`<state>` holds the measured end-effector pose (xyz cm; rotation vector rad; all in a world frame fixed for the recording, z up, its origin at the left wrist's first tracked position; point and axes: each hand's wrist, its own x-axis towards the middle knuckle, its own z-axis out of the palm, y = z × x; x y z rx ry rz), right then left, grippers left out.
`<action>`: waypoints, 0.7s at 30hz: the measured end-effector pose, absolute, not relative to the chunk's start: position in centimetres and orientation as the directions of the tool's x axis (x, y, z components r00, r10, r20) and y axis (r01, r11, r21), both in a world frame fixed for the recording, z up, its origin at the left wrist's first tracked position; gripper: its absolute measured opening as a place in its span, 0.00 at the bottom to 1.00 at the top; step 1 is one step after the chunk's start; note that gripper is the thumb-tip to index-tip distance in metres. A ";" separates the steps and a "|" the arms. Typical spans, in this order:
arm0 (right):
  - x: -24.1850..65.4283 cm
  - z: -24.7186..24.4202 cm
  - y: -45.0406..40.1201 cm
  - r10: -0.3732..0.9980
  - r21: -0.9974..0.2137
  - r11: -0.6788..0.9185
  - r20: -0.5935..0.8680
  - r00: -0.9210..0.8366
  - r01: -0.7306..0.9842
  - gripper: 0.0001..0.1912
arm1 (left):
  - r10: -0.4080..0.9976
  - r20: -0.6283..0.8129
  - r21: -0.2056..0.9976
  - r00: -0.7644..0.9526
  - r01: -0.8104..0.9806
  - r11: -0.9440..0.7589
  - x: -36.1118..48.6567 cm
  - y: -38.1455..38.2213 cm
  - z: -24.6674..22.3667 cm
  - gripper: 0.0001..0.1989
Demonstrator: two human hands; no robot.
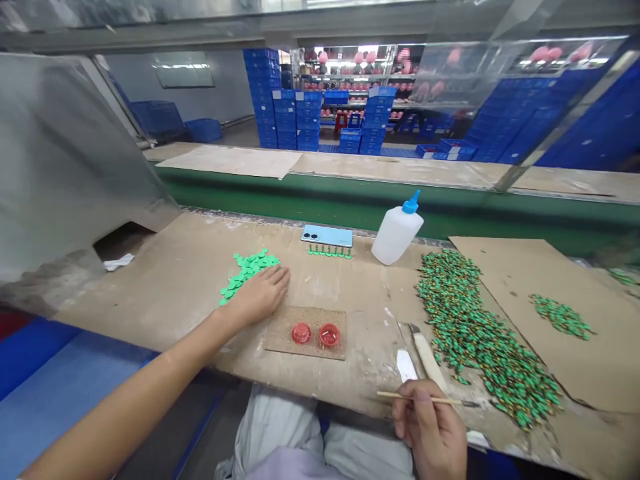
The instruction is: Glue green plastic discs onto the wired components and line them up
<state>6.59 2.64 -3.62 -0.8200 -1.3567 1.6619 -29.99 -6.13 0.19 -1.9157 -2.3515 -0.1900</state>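
Bright, even light casts a faint shadow under the left hand [260, 297]; edges bow.

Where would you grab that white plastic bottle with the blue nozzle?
Grip the white plastic bottle around its wide, smooth body, coming from the near side: it stands nozzle-up, and the narrow blue nozzle offers far less to hold.

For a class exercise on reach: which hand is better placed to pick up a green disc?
Left, probably. The left hand lies open right beside the green discs, while the right hand is farther off and grips a thin stick.
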 end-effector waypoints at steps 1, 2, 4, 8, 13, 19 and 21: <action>6.6 -3.8 2.8 0.883 -0.977 -0.075 0.027 -0.469 -0.199 0.21 | 0.962 0.168 0.020 -0.216 0.976 0.216 -30.3 -5.9 0.3 0.25; 6.6 -3.9 3.0 0.874 -0.977 -0.069 0.039 -0.485 -0.204 0.20 | 0.957 0.177 0.010 -0.229 0.973 0.230 -30.5 -5.5 0.4 0.26; 6.5 -3.9 3.3 0.856 -0.976 -0.062 0.057 -0.513 -0.211 0.19 | 0.948 0.187 -0.006 -0.256 0.965 0.262 -30.8 -4.5 0.5 0.28; 6.3 -3.3 3.6 0.835 -0.971 -0.056 0.082 -0.544 -0.233 0.18 | 0.930 0.193 -0.015 -0.312 0.947 0.320 -31.6 -3.3 0.2 0.28; 6.3 -2.9 3.9 0.821 -0.977 -0.071 0.058 -0.568 -0.203 0.20 | 0.911 0.222 -0.002 -0.346 0.935 0.356 -31.4 -4.9 0.8 0.26; 6.1 -2.8 4.0 0.807 -0.980 -0.086 0.038 -0.589 -0.180 0.22 | 0.820 0.483 0.419 -0.307 0.904 0.092 -22.0 -8.1 4.0 0.16; 6.3 -2.5 3.9 0.776 -0.988 -0.065 0.040 -0.630 -0.143 0.21 | 0.837 0.505 0.493 -0.210 0.867 -0.080 -18.4 -9.3 4.4 0.12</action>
